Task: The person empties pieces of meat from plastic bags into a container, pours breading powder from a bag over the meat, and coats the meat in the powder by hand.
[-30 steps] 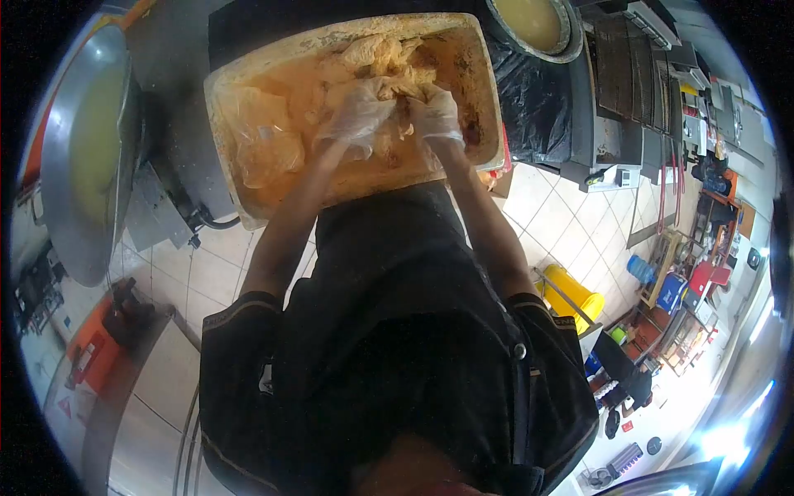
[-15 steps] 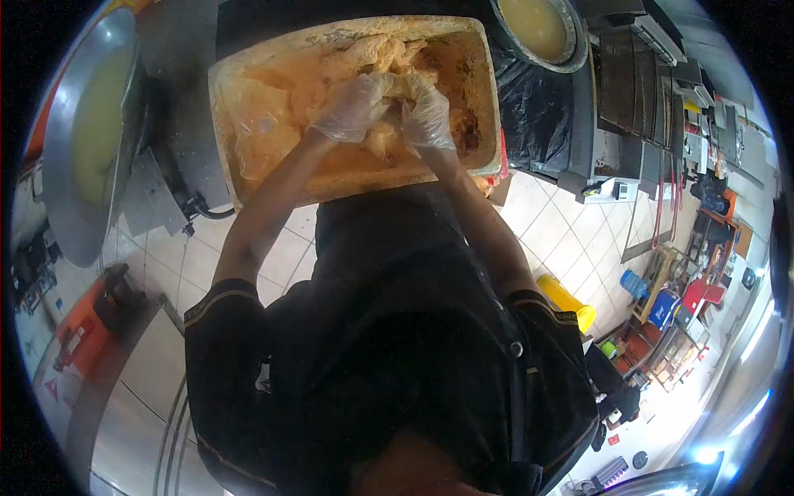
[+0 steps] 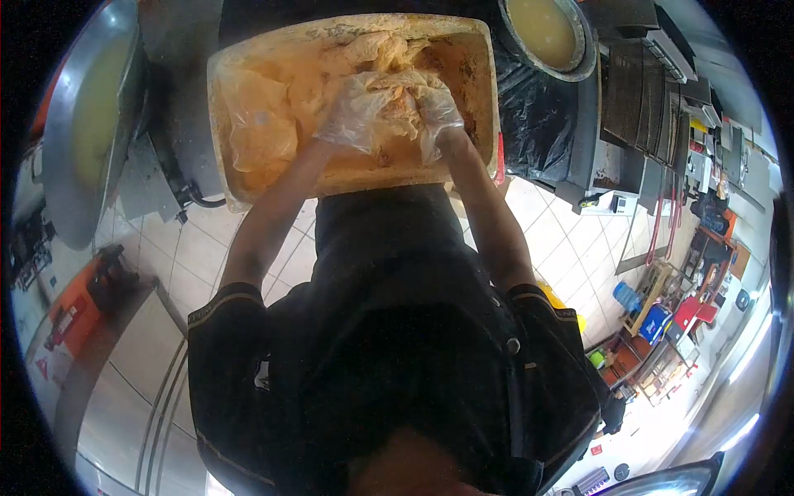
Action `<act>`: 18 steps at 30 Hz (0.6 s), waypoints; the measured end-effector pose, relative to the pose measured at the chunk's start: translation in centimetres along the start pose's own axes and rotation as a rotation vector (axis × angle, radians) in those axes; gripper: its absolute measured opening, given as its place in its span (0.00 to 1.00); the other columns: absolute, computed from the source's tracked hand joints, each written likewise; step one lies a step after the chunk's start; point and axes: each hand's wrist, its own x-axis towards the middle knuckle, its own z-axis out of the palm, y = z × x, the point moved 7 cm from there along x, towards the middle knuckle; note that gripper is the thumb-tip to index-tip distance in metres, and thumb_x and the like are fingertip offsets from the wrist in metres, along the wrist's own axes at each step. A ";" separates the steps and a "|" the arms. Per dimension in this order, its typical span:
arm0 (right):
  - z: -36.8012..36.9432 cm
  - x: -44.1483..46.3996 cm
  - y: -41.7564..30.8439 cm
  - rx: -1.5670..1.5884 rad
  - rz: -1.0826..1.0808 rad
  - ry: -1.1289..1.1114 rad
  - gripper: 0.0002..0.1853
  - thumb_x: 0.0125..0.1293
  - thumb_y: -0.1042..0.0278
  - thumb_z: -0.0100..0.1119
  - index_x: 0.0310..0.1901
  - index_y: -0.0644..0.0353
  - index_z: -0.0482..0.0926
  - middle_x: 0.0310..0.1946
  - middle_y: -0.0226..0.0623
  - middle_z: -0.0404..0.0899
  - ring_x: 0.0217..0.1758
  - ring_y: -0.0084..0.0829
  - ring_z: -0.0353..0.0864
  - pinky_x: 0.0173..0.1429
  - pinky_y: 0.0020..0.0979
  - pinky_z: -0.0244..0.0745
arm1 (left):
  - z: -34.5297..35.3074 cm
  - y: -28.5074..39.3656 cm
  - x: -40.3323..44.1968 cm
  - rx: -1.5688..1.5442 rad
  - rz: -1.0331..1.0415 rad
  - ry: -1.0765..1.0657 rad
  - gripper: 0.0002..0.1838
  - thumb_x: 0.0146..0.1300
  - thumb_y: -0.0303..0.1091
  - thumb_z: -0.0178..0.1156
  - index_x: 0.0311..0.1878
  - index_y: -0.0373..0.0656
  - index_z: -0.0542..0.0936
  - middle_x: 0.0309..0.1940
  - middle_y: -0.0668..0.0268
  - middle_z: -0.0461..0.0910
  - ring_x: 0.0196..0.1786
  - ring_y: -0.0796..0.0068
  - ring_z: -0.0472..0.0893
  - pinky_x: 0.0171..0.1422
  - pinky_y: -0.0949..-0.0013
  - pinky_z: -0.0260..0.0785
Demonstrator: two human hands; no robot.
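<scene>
Both my hands wear clear plastic gloves dusted with flour and are over a large flour-caked tub (image 3: pixel 214 136). Between them is a flour-coated piece that looks like chicken (image 3: pixel 400 109), with a ragged, crumbly surface. My left hand (image 3: pixel 356 109) is closed on its left side, and my right hand (image 3: pixel 437 107) grips its right side. Parts of the fingers are hidden by the coating and the piece. Just beyond my hands, more coated pieces (image 3: pixel 380 50) lie heaped in the tub. A clear plastic bag (image 3: pixel 260 124) lies on the flour at the left.
A metal bowl of cloudy liquid (image 3: pixel 542 33) stands beyond the tub's right corner, near black plastic sheeting (image 3: pixel 538 124). To the left is a big metal pan (image 3: pixel 91 124) with yellowish liquid. Wire baskets (image 3: pixel 641 91) stand farther right. Below is a tiled floor (image 3: pixel 538 215).
My hands have moved slightly apart, and more of the coated piece shows between them. The camera view has shifted slightly.
</scene>
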 end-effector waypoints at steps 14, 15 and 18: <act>-1.0 1.5 5.1 0.599 0.296 -0.280 0.18 0.74 0.65 0.45 0.58 0.68 0.69 0.51 0.48 0.77 0.50 0.39 0.81 0.53 0.40 0.83 | 4.1 2.1 -1.5 0.305 -0.217 0.206 0.22 0.68 0.32 0.57 0.64 0.41 0.70 0.62 0.61 0.71 0.61 0.70 0.73 0.66 0.69 0.67; -1.3 1.6 5.3 0.577 0.282 -0.292 0.18 0.74 0.66 0.45 0.58 0.69 0.69 0.51 0.48 0.76 0.50 0.40 0.81 0.54 0.42 0.83 | 2.7 -0.7 -1.0 -0.016 -0.212 0.222 0.22 0.68 0.33 0.58 0.63 0.41 0.71 0.61 0.61 0.72 0.60 0.71 0.74 0.64 0.70 0.69; -0.8 0.4 4.1 0.604 0.307 -0.315 0.17 0.74 0.67 0.44 0.57 0.70 0.69 0.51 0.50 0.76 0.51 0.41 0.81 0.55 0.43 0.82 | 5.5 1.0 -1.7 -0.389 -0.210 0.228 0.18 0.68 0.33 0.57 0.59 0.37 0.73 0.51 0.62 0.76 0.49 0.73 0.78 0.54 0.71 0.74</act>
